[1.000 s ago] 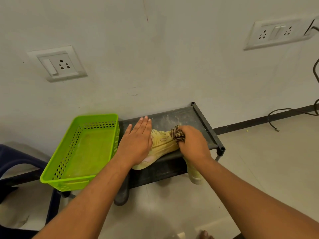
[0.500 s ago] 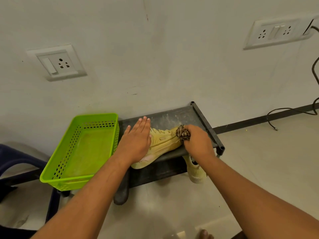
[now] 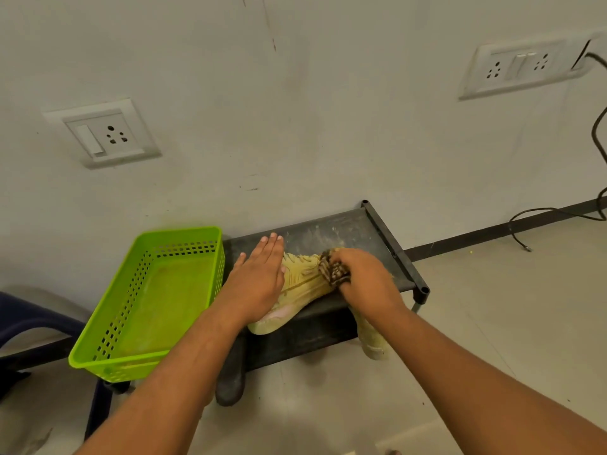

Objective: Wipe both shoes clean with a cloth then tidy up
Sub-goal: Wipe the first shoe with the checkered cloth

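Pinning a yellow shoe [image 3: 303, 285] down on the dusty top of a black rack [image 3: 345, 229] with the left hand [image 3: 259, 284]: palm down over the shoe's left part, fingers straight and close together, tips reaching past the shoe toward the rack's surface. Gripping a bunched brown patterned cloth [image 3: 332, 269] in the right hand [image 3: 366, 282], fingers curled round it, knuckles up, cloth pressed against the laced upper of the same shoe, just right of the left hand. Laces and pale yellow upper showing in the gap between the two hands, the shoe's near end poking out below the left wrist at the rack's front edge. Lower down, under the right wrist, a second shoe [image 3: 371, 338] of the same yellow, mostly hidden by the rack and the forearm; perhaps on a lower tier, perhaps on the floor, not clear from this angle. Just left of the rack, a green basket [image 3: 184, 251] with perforated walls, a dusty film on its bottom, and beyond it a blue chair [image 3: 33, 320] at the picture's left edge. Behind everything a pale wall [image 3: 295, 110], with one socket plate [image 3: 101, 134] up on the left and a wider socket plate [image 3: 519, 67] up on the right, and a black cable [image 3: 558, 211] hanging by the latter and trailing along the pale floor [image 3: 492, 323].
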